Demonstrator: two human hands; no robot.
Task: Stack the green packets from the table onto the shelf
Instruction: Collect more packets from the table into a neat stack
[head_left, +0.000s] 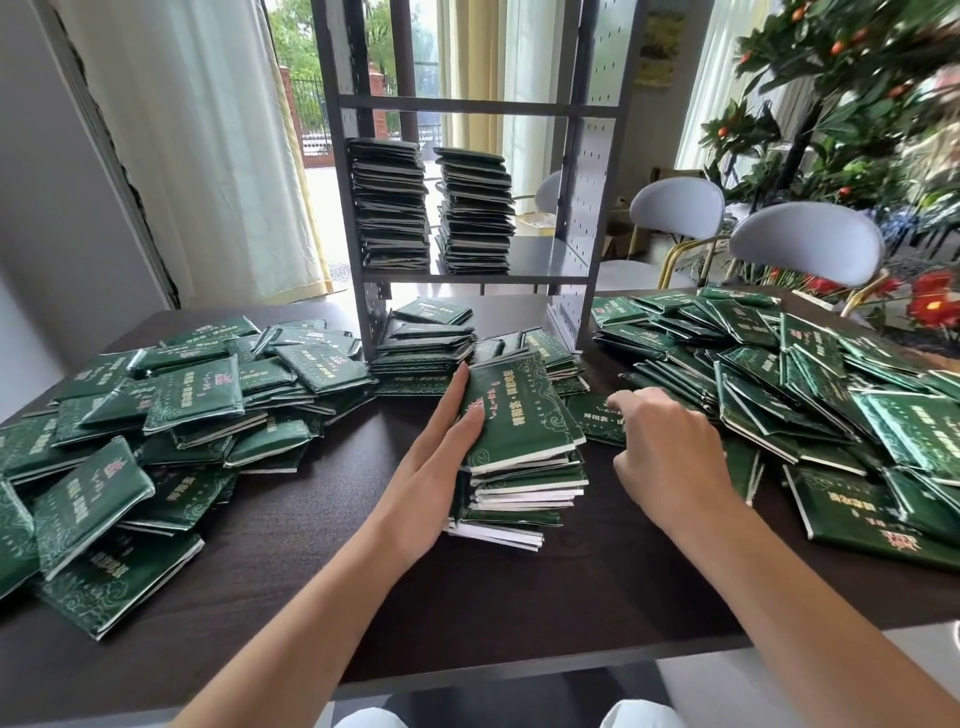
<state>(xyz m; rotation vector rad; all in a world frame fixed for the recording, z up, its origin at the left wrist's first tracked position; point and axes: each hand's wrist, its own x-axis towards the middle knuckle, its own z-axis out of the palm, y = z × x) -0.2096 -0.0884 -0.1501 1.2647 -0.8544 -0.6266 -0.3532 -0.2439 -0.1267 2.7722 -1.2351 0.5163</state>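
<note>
- Dark wood surface (519, 613), strewn with green packets: one heap left (156, 415), another right (810, 384).
- Middle pile (524, 457) stacked between the hands.
- Left hand (436, 467) flat, fingers straight, pressing the pile's left side.
- Right hand (660, 447) curled, fingertips on a packet (595, 418) beside the pile; grip unclear.
- Grey shelf (561, 260) at the far edge, two stacks (389, 202) on its board.
- Behind: white curtains (208, 130), pale chairs (805, 241), orange-fruited tree (852, 62), red flowers (935, 301).
</note>
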